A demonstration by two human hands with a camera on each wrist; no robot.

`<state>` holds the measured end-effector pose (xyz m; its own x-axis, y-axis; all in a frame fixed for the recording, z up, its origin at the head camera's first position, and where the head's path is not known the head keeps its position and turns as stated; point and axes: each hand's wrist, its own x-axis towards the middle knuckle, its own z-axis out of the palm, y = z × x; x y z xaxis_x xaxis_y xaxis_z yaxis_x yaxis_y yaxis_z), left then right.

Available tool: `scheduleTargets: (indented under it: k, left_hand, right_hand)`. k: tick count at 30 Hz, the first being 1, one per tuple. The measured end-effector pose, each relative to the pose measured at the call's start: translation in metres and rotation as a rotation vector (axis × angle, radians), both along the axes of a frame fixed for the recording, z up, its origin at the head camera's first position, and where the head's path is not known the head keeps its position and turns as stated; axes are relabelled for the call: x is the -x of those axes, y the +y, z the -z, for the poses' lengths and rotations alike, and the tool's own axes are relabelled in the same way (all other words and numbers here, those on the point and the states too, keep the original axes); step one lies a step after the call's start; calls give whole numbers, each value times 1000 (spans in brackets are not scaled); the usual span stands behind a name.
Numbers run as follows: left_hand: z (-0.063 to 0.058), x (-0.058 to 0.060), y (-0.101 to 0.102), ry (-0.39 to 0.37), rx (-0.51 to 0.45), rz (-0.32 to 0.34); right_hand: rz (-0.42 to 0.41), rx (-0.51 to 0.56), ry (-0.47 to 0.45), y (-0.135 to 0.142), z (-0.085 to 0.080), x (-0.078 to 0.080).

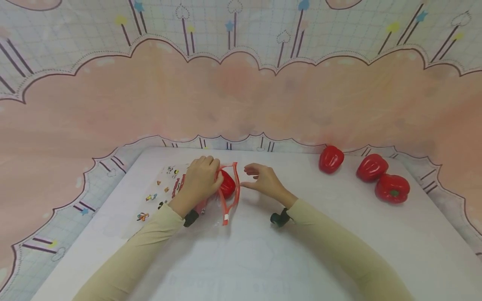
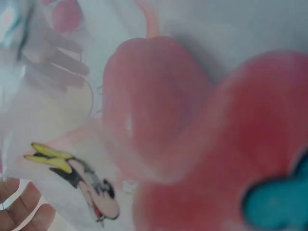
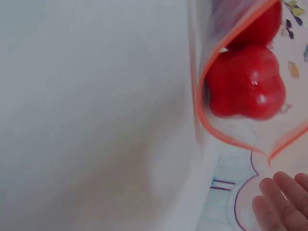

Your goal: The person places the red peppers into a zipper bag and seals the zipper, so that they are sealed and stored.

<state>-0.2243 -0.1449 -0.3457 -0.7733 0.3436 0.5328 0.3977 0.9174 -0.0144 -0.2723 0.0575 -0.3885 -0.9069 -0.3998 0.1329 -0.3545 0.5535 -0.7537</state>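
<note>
A clear zip bag (image 1: 154,205) with cartoon prints and an orange zip rim (image 1: 238,188) lies on the table, its mouth gaping to the right. Inside it, near the mouth, is a red bell pepper (image 1: 227,184); the right wrist view shows this pepper (image 3: 246,82) with another red shape partly hidden behind it. My left hand (image 1: 201,177) grips the bag at the upper side of its mouth, the thumb beside the rim. Just right of the opening, my right hand (image 1: 265,180) holds nothing, thumb and fingers spread apart. Its fingers (image 3: 284,202) show low in the right wrist view.
Three more red bell peppers are at the table's back right: one alone (image 1: 331,159), and two side by side, an upper one (image 1: 372,167) and a lower one (image 1: 392,189). A patterned cloth (image 1: 241,100) hangs behind the white table (image 1: 301,259).
</note>
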Motion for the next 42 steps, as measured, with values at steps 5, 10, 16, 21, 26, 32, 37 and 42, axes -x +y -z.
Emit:
scheduleTargets:
  k: [5,10,16,21,26,32,37,42]
  left_hand:
    - [0,0,-2,-11,39,4]
    - [1,-1,-7,-26,63,3]
    - [3,-2,-14,-60,98,-8]
    - [3,-5,-21,-114,128,-23]
    - [3,-10,-28,-188,141,-45]
    - [4,-12,-33,-211,135,-50]
    - [7,-14,-34,-207,117,-58]
    - [10,-15,-34,-191,88,-57]
  right_hand:
    - [17,6,31,16,-5,0]
    - [11,48,52,35,-11,1]
    - [24,82,33,59,-21,2]
    - [49,83,16,81,-29,1]
    - [89,66,-7,103,-35,1]
    - [112,68,-20,125,-41,1]
    - [150,79,-30,145,-45,0]
    - [199,93,-18,165,-44,1]
